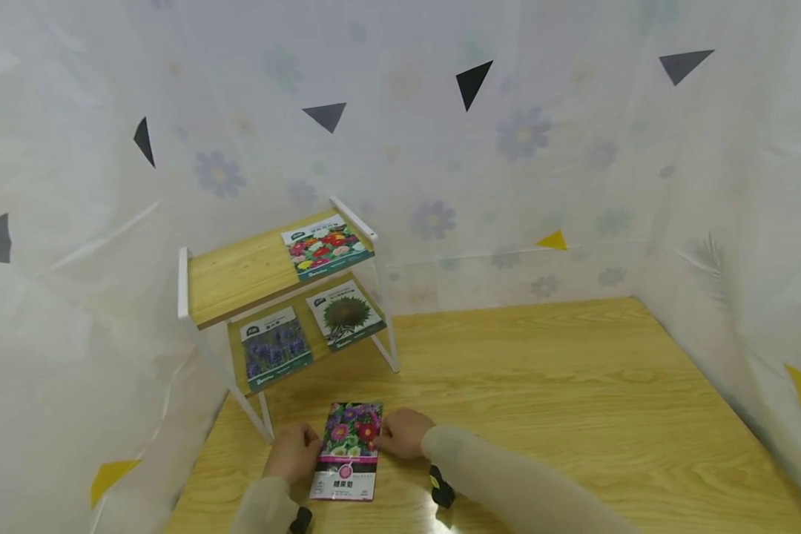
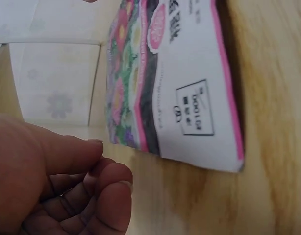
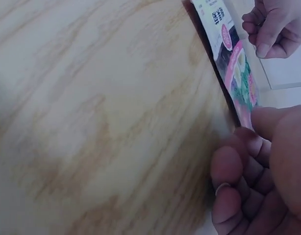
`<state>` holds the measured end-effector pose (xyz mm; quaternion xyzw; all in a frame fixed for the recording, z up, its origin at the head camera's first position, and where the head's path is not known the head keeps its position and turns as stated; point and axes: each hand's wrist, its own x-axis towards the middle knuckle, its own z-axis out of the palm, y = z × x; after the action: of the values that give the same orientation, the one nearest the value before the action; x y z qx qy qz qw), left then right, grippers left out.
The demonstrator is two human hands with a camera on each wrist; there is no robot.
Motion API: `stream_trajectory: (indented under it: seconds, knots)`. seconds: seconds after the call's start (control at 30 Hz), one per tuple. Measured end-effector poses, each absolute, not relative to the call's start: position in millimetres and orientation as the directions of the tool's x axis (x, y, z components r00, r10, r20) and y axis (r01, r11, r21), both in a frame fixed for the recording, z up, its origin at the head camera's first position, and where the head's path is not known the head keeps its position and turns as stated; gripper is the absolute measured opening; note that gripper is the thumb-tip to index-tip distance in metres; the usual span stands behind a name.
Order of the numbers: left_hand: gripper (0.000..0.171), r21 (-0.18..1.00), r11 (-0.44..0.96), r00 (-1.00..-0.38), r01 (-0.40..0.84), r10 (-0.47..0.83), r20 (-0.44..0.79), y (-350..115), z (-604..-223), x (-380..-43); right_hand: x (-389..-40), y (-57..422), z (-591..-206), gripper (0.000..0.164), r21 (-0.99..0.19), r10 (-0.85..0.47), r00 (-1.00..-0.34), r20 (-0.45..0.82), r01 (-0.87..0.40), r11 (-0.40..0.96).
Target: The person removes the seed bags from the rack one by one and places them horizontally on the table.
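Note:
A flower seed packet (image 1: pixel 347 449), with pink, red and white blooms above a white lower part, is at the table's front left, below the shelf. My right hand (image 1: pixel 406 433) pinches its right edge between thumb and fingers; in the right wrist view, the packet's edge (image 3: pixel 234 73) meets those fingertips. On the packet's other side is my left hand (image 1: pixel 295 451). The left wrist view shows a gap between its curled fingers (image 2: pixel 113 196) and the packet (image 2: pixel 189 98), the thumb lying near the index fingertip. Whether the packet lies flat is hard to tell.
A two-tier wooden shelf (image 1: pixel 240 271) with white frames stands behind. One zinnia-like seed packet (image 1: pixel 327 246) lies on top; a purple-flower packet (image 1: pixel 275 347) and a green flower-head packet (image 1: pixel 345 314) lie on the lower tier. The wooden table (image 1: pixel 547 393) extends right, toward patterned curtains (image 1: pixel 400 133).

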<state>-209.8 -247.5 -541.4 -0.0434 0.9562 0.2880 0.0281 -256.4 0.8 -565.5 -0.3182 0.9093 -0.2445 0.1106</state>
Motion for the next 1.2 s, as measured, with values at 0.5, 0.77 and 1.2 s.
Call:
stream_trajectory:
  seconds: [0.5, 0.77, 1.2]
  knots:
    - [0.010, 0.553, 0.832, -0.991, 0.046, -0.032, 0.132, -241, -492, -202, -282, 20, -510, 0.035, -0.562, -0.648, -0.759, 0.063, -0.564, 0.605]
    - [0.011, 0.560, 0.824, -0.987, 0.080, -0.015, 0.162, -238, -458, -193, -288, 38, -446, 0.025, -0.544, -0.655, -0.749, 0.101, -0.593, 0.594]
    - [0.006, 0.486, 0.844, -0.931, 0.225, 0.040, 0.363, -239, -412, -180, -282, 54, -370, 0.021, -0.489, -0.688, -0.700, 0.194, -0.677, 0.551]
